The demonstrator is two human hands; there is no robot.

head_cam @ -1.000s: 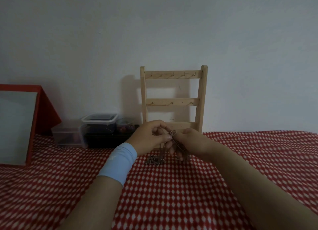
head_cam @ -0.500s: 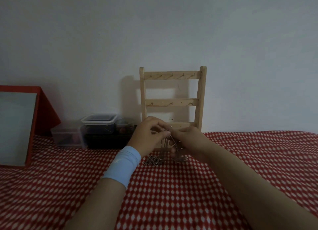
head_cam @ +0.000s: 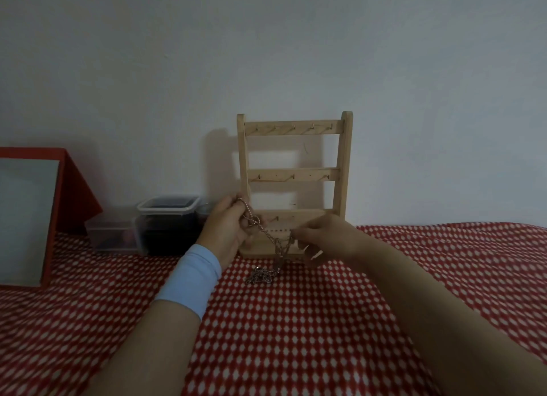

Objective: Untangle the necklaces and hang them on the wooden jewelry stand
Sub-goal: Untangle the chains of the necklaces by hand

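A wooden jewelry stand (head_cam: 340, 164) with three hook rails stands against the wall, its hooks bare. Tangled metal necklaces (head_cam: 268, 237) stretch between my hands just in front of its base. My left hand (head_cam: 229, 231), with a light blue wristband, pinches a chain end raised near the stand's left post. My right hand (head_cam: 322, 238) pinches the chains lower, to the right. A loose clump of chain (head_cam: 260, 275) lies on the red cloth below.
Red cloth with white dots (head_cam: 296, 336) covers the surface. Clear plastic containers (head_cam: 167, 218) sit left of the stand by the wall. A red-framed mirror (head_cam: 26, 215) leans at the far left.
My hands were together in front of the stand's base; they have drawn apart, the left rising to the left, the right shifting right, stretching the chain between them.
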